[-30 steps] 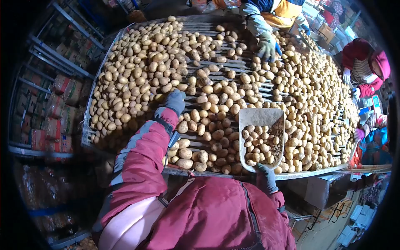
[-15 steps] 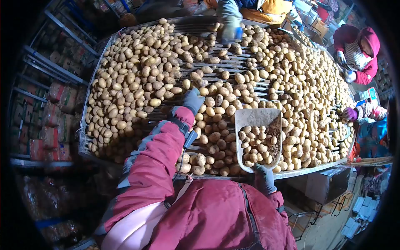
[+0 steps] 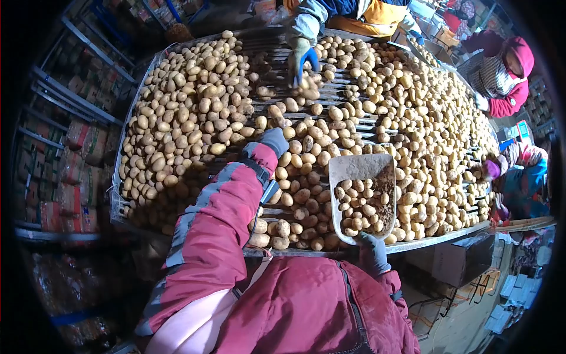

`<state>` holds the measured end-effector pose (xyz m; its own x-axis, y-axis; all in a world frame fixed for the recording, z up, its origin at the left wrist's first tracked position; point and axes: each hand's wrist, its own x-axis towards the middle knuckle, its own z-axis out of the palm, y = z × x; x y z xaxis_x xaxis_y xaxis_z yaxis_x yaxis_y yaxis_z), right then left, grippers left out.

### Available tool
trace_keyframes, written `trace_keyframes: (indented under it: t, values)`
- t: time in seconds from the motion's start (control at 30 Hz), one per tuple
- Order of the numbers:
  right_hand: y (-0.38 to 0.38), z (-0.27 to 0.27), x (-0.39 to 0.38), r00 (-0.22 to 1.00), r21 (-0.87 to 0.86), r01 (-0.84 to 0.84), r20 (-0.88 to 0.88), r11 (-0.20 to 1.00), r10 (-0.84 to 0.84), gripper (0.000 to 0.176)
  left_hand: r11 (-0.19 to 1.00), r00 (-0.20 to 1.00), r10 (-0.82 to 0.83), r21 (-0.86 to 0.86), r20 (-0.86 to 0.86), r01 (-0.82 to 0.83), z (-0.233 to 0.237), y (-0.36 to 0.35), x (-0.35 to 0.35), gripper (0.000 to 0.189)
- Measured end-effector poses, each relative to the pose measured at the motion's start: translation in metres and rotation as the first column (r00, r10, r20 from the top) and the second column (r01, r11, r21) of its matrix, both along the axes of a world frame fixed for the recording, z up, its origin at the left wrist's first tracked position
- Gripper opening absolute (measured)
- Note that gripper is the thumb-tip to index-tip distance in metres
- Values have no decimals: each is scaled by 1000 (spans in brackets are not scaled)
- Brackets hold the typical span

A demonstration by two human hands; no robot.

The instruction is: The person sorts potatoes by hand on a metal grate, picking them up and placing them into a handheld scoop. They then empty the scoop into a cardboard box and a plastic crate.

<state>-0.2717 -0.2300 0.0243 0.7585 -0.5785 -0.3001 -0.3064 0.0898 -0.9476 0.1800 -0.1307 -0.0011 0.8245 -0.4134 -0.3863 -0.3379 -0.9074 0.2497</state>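
A: What is nearest?

B: The red jacket [image 3: 283, 307] of the person. Just beyond it is the right hand [image 3: 372, 253], in a gray glove, at the near end of a pale scoop [image 3: 361, 167].

A: How are its fingers?

B: They are clamped on the scoop, at the handle end, which the glove mostly covers. Some small potatoes [image 3: 358, 209] and loose dirt lie inside the scoop, and the scoop itself rests above the near side of the table [image 3: 427, 242].

A: And the left hand [image 3: 273, 141]?

B: It is farther in, near the middle of the table, with potatoes just beside it. We see the back of the glove, so I cannot tell if its fingers are apart or together.

A: What is around it?

B: A thick heap of bigger potatoes [image 3: 171, 133] on the left side, and many more on the right. Between them, metal bars [image 3: 342, 90] are showing.

A: And on the far side?

B: A co-worker's gloved hand [image 3: 302, 59] with blue fingers points down, above blurred potatoes. At the right edge stands another person [image 3: 495, 76] in a red hood.
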Motion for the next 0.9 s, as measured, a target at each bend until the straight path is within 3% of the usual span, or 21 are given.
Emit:
trace_keyframes:
  t: [0.1,0.17,0.2,0.27,0.4,0.5,0.53,0.6,0.67,0.7,0.73,0.77,0.8,0.83,0.87,0.9]
  values:
    - [-8,-16,-7,997,117,66,-38,991,-62,17,993,993,118,-27,-27,-119,8,0,-5,42]
    - [-12,-17,-11,979,-155,-176,-133,972,156,21,993,993,103,-44,-57,-105,-1,2,-1,46]
    - [-10,-18,-12,979,-157,-172,-135,973,151,21,994,995,97,-55,-34,-99,-6,2,1,47]
    - [-4,-4,-4,997,-3,-30,-71,1000,30,16,994,995,93,-59,-20,-94,3,4,-3,48]
    - [-8,-38,-12,999,-101,-8,36,995,12,12,994,996,90,-64,-16,-91,9,8,-9,47]
    - [-10,-43,-11,998,-93,-36,56,995,41,14,981,999,42,-190,-6,-43,-38,22,2,46]
    - [-11,-48,-12,995,-65,-6,96,998,12,15,978,1000,-23,-209,19,26,-41,29,3,35]
    - [-10,-18,-3,995,-62,-22,91,998,28,16,736,924,197,-573,-327,-360,-45,37,-8,26]
    - [-14,-14,-3,995,-53,-55,86,997,59,16,535,872,130,-707,-472,-462,-34,35,-17,27]
    - [-25,-22,-12,966,-294,-252,-20,922,258,21,484,853,121,-720,-507,-497,-11,29,-32,28]
    - [-32,-29,-17,896,-493,-438,-169,752,411,34,435,898,108,-792,-427,-429,-2,15,-48,30]
    - [-32,-31,-18,902,-480,-425,-159,767,401,31,459,896,59,-785,-440,-415,24,6,-68,29]
    - [-26,-22,-13,902,-477,-428,-167,768,398,31,453,740,-197,-729,-643,-513,31,1,-78,28]
    - [-16,-5,-1,985,32,-167,-28,985,168,19,494,858,-283,-832,-428,-252,43,-5,-95,28]
    - [-12,5,4,992,549,120,-32,827,-122,14,503,906,-379,-863,-189,31,56,-8,-110,28]
    - [-13,4,2,997,481,83,-48,873,-68,14,503,902,-385,-864,-194,29,68,-11,-107,28]
